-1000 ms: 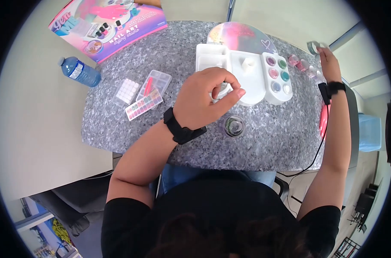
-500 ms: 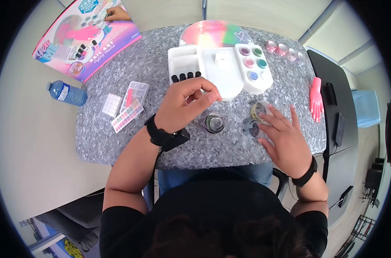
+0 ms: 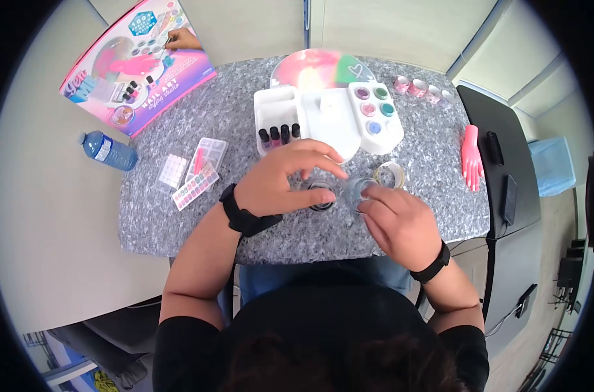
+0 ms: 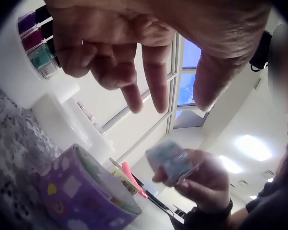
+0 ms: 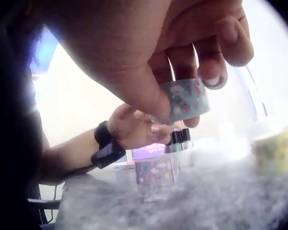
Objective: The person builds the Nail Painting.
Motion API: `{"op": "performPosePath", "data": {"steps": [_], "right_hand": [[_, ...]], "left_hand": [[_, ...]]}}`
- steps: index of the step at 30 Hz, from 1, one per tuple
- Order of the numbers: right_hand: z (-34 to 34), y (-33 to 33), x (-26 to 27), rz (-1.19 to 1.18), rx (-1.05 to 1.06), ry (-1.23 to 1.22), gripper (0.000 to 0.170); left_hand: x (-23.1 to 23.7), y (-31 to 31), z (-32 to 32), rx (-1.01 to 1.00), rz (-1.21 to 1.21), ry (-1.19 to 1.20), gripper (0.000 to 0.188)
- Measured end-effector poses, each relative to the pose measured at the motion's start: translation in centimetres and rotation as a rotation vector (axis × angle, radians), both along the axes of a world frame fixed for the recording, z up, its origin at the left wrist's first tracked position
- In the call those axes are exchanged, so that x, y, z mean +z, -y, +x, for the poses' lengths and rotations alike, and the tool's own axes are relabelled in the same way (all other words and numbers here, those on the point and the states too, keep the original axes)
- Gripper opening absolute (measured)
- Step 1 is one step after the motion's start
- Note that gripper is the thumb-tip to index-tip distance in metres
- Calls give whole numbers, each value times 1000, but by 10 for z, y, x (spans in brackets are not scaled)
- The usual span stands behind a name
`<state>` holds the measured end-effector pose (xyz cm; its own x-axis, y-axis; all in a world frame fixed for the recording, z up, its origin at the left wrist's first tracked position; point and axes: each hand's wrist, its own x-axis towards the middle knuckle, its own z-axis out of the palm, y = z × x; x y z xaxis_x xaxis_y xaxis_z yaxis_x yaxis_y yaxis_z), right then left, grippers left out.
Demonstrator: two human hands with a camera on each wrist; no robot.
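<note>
My right hand [image 3: 405, 228] pinches a light-blue patterned roll of decorative tape [image 5: 189, 100] between thumb and fingers, raised over the table in the right wrist view. A purple roll of tape [image 4: 81, 191] with cloud and heart prints lies on the table. Above it hovers my left hand [image 3: 271, 179], fingers loosely bent, thumb apart, nothing held between them. Just beyond my right fingers, a yellow patterned tape roll [image 3: 394, 171] sits on the tabletop.
Past the hands stands a white nail-art station [image 3: 330, 124] with nail polish bottles [image 3: 285, 134] and glitter pots. A pink model hand [image 3: 471, 160] lies right; a water bottle [image 3: 111, 151], nail sheet [image 3: 196, 186] and box [image 3: 140, 65] are left. Small pink-labelled rolls [image 3: 418, 88] line the back.
My right hand came from the far right to the table's front middle, then picked up the blue roll and brought it leftward. The left hand's fingers have spread apart from the thumb.
</note>
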<state>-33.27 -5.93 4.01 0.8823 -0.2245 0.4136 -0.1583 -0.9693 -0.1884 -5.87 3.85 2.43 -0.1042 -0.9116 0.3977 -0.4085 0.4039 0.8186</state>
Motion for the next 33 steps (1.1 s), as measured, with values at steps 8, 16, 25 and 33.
{"op": "performPosePath", "data": {"steps": [8, 16, 25, 33], "right_hand": [[32, -10, 11, -48, -4, -43, 19], [43, -14, 9, -94, 3, -77, 19], [39, -14, 6, 77, 34, -117, 18], [43, -17, -4, 158, 72, -143, 15]], "left_hand": [[15, -10, -5, 87, 225, -108, 67], [26, -17, -4, 174, 299, -93, 54], [7, -18, 21, 67, 424, 36, 46], [4, -14, 4, 132, 350, 108, 34]]}}
